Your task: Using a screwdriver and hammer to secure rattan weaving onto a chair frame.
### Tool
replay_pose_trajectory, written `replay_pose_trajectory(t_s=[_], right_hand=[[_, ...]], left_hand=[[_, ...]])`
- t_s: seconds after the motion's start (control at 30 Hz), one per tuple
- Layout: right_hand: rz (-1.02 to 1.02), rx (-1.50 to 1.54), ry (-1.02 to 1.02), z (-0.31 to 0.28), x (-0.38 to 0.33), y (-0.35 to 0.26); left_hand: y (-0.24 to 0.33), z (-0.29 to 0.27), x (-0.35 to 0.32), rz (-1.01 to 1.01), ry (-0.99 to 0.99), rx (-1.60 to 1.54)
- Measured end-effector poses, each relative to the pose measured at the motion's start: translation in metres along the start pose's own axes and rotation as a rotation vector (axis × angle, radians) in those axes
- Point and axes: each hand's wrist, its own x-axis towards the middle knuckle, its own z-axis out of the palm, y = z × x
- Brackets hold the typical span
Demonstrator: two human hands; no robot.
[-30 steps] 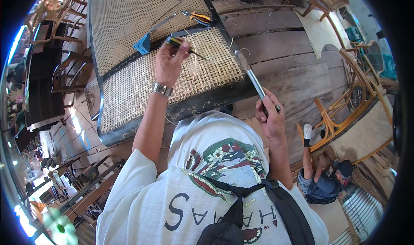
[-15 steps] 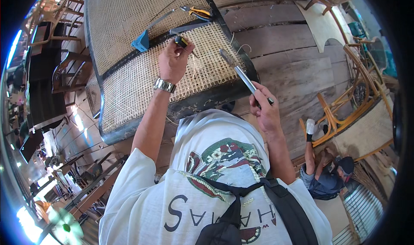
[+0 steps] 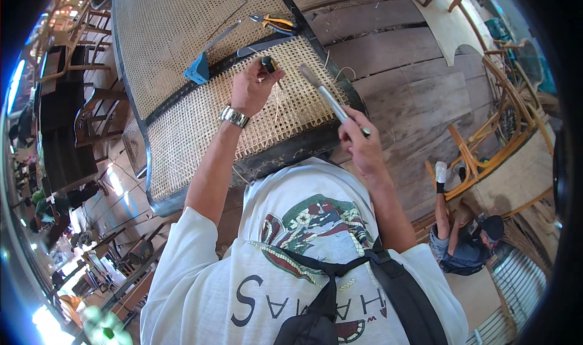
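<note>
Steel-shafted hammer (image 3: pixel 331 101) over cane panel (image 3: pixel 200 138), gripped by curled fingers of right hand (image 3: pixel 361 140); probably head-heavy, stiff; best held low. Black-yellow tool (image 3: pixel 268 64) pinched in left hand (image 3: pixel 251 91), likely light, rigid.

So the woven panel (image 3: pixel 206 126) looks like cane, pretty rough and matt, and the dark frame (image 3: pixel 303 143) around it is smooth with a bit of gloss. The silver tool (image 3: pixel 331 100) has a shiny metal shaft and a duller end. Wristwatch (image 3: pixel 234 117) is polished metal, pliers (image 3: pixel 279 25) have plastic-looking grips, shirt's (image 3: pixel 188 272) matt cloth, floorboards (image 3: pixel 401 90) are dull, worn wood.
</note>
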Motion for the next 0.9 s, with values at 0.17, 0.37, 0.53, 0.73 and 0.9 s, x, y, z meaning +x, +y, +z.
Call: replay_pose_trajectory(t_s=[0.17,0.37,0.53,0.73,0.9], right_hand=[[-0.042,-0.063,0.024,0.003,0.000,-0.001],[-0.031,-0.125,0.019,0.001,-0.005,0.002],[-0.044,-0.113,0.048,-0.002,-0.011,0.003],[-0.063,-0.023,0.124,-0.006,-0.004,-0.002],[-0.044,-0.052,0.083,0.005,0.003,-0.004]], left_hand=[[0.009,-0.010,-0.003,0.000,0.044,-0.076],[0.008,-0.005,-0.008,-0.039,0.009,-0.041],[-0.012,-0.019,-0.005,-0.009,0.104,-0.457],[-0.038,-0.031,0.010,-0.144,0.420,-0.318],[-0.037,-0.011,0.007,-0.096,0.322,-0.396]])
